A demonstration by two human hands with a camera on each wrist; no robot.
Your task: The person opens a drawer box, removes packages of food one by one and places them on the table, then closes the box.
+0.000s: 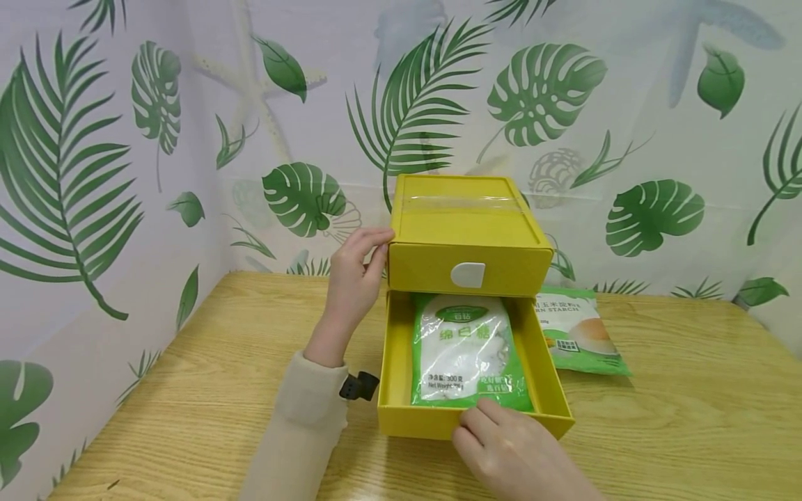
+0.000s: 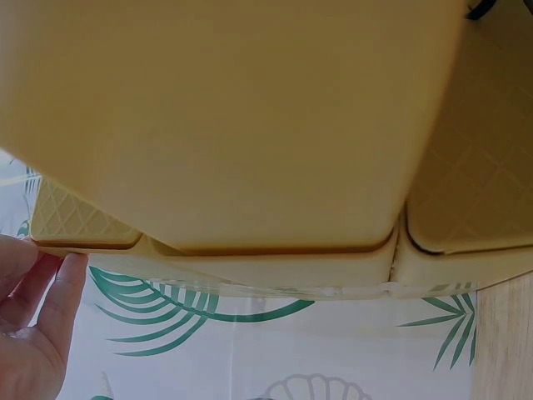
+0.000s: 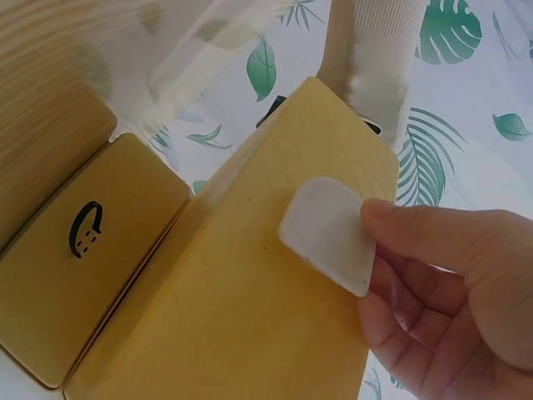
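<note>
A yellow two-tier drawer box [image 1: 470, 268] stands on the table, its lower drawer [image 1: 413, 421] pulled out toward me. Inside lies a green-and-white bag of white sugar [image 1: 460, 348]. My left hand [image 1: 357, 282] grips the upper left front corner of the box; in the left wrist view its fingers [image 2: 62, 304] meet the box edge. At the front of the lower drawer, my right hand [image 1: 514, 445] has its fingers curled over the rim. The right wrist view shows the thumb [image 3: 400, 221] beside a white tab handle [image 3: 329, 233] on the drawer front.
Right of the box lies a green-and-white bag of corn starch [image 1: 579, 330], partly hidden by it. A white tab [image 1: 468, 275] marks the closed upper drawer. Behind the wooden table [image 1: 689, 417] hangs a leaf-patterned cloth [image 1: 438, 104]. A black device [image 1: 360, 386] sits on my left wrist.
</note>
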